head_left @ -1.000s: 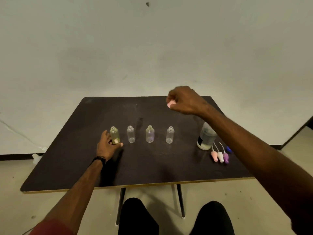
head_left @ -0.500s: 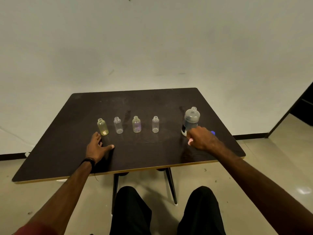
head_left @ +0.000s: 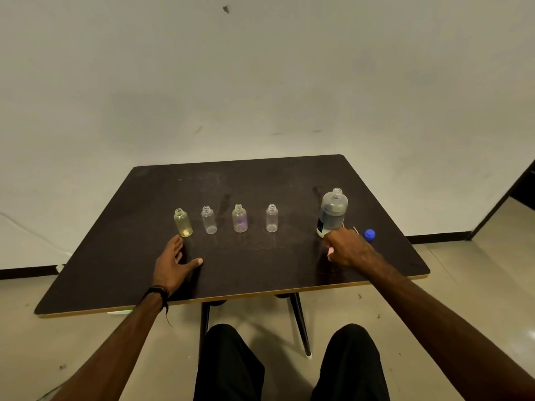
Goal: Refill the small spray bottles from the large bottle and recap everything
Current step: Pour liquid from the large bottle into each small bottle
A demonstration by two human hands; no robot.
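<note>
Big bottle (head_left: 331,213) stands uncapped at desk (head_left: 260,175) right, part full: top-heavy, sloshy, so grab mid-body. Right hand (head_left: 348,248) at its base, closed on something pink; left hand (head_left: 173,263) flat, open, empty. Four small bottles (head_left: 239,218) open in a row: light, tippy.

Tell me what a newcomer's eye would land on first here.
First, the row of four small uncapped bottles across the middle of the dark table, the leftmost yellow-tinted. Next, the large bottle, also open, to their right, the right hand just in front of it and a blue cap beside it.
</note>
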